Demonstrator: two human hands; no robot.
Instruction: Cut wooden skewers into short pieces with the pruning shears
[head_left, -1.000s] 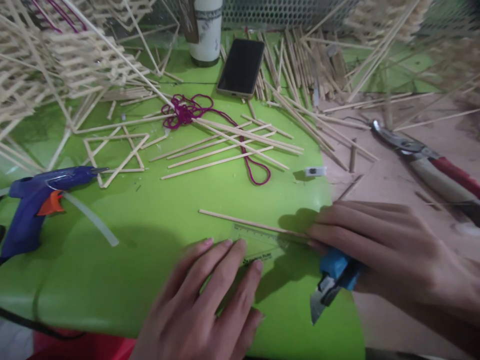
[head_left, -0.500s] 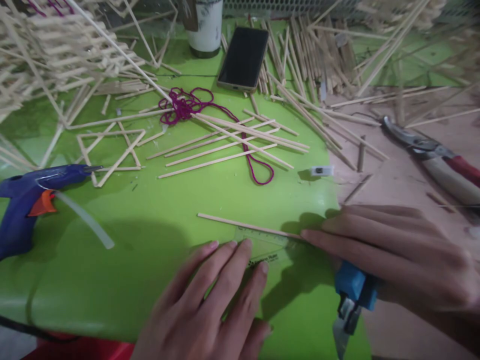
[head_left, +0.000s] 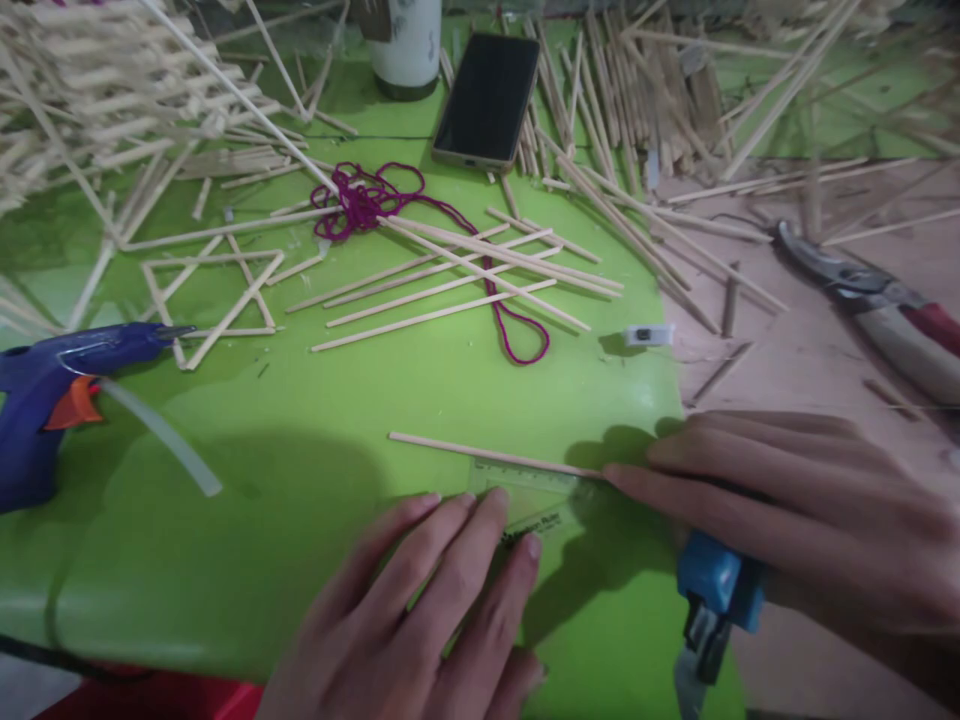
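A thin wooden stick [head_left: 495, 457] lies along the edge of a clear plastic ruler [head_left: 551, 520] on the green surface. My left hand [head_left: 427, 610] rests with fingers spread, its fingertips on the ruler just below the stick. At the stick's right end, my right hand [head_left: 795, 500] touches it with the index fingertip. The same hand grips a blue utility knife [head_left: 712, 585], whose blade points down toward the front edge. Much of the knife's handle is hidden under the palm.
Left lies a blue glue gun [head_left: 67, 390] beside a star of sticks [head_left: 225, 300]. Beyond are loose sticks [head_left: 442, 300], purple yarn [head_left: 356, 205], a phone [head_left: 487, 100], and a cup [head_left: 406, 50]. Pliers [head_left: 862, 290] lie right; a stacked stick structure [head_left: 127, 100] stands back left.
The view has shifted slightly, so the background sits a little higher in the picture. Both hands, the stick and the ruler keep nearly the same places relative to each other.
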